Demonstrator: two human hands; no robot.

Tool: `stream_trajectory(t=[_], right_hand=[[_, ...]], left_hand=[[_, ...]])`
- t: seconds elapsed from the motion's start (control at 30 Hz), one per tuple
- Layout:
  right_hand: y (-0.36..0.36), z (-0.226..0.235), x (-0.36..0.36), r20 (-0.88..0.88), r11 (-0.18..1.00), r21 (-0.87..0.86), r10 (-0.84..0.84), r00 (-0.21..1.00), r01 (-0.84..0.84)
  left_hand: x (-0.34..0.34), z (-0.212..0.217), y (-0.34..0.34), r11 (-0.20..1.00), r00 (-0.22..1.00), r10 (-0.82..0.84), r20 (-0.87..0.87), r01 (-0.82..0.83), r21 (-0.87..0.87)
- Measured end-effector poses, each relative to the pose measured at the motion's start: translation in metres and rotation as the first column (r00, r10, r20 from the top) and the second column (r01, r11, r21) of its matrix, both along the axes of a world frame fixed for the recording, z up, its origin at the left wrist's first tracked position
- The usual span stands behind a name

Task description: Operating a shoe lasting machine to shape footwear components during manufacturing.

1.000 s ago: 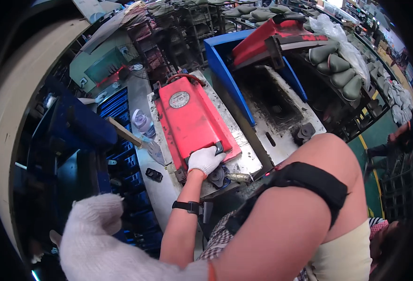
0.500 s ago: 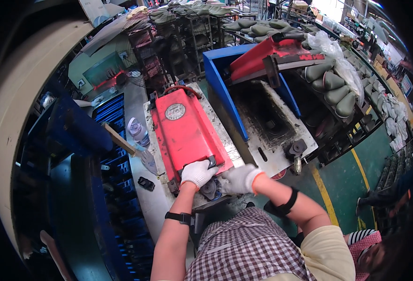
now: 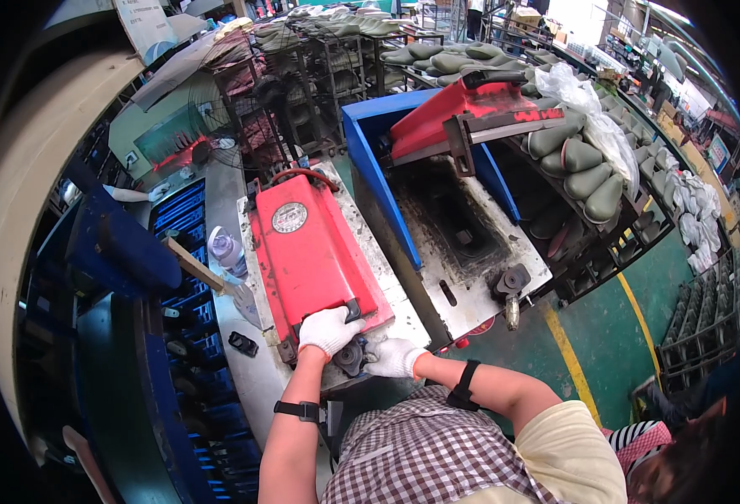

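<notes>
A red machine lid (image 3: 311, 244) with a round pale plate lies lowered on its metal base to my left of centre. My left hand (image 3: 329, 330), in a white knit glove, is wrapped round the black handle (image 3: 353, 311) at the lid's near end. Just below it, a dark round clamp (image 3: 350, 357) sits at the front edge of the base. My right hand (image 3: 393, 359), gloved too, has its fingers curled at the clamp's right side; the fingertips are partly hidden against it.
At the right, a second red lid (image 3: 470, 109) stands raised in a blue frame (image 3: 378, 181) over a dark mould cavity. Grey-green shoe-like forms (image 3: 584, 172) are piled beyond it. A bottle (image 3: 225, 249) and a small black object (image 3: 243, 343) rest on the left bench. A person is at lower right.
My right hand, smeared by motion before, has come in against the clamp and shows clearly. My left hand stays on the handle. The whole view has shifted a little.
</notes>
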State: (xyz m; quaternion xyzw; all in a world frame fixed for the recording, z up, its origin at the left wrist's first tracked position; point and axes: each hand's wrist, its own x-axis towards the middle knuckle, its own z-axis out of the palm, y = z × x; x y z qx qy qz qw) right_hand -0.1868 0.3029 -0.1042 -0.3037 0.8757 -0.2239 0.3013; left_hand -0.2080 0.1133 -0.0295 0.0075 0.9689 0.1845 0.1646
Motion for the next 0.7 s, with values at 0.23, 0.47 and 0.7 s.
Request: stream_trajectory(t=[0.23,0.47,0.7], right_hand=[[0.000,0.001,0.000,-0.007,0.998,-0.068,-0.016,1.000,0.016],[0.001,0.005,-0.003,0.063,0.999,-0.050,0.000,0.998,0.003],[0.002,-0.005,-0.005,0.012,0.995,-0.090,0.043,0.999,-0.042]], left_hand=[[-0.002,0.003,0.002,1.000,1.000,0.013,-0.009,-0.013,-0.016],[-0.003,0.000,0.003,0.999,0.998,0.050,0.035,-0.049,-0.006],[-0.006,-0.001,0.003,0.998,0.997,0.054,0.056,-0.052,-0.040]])
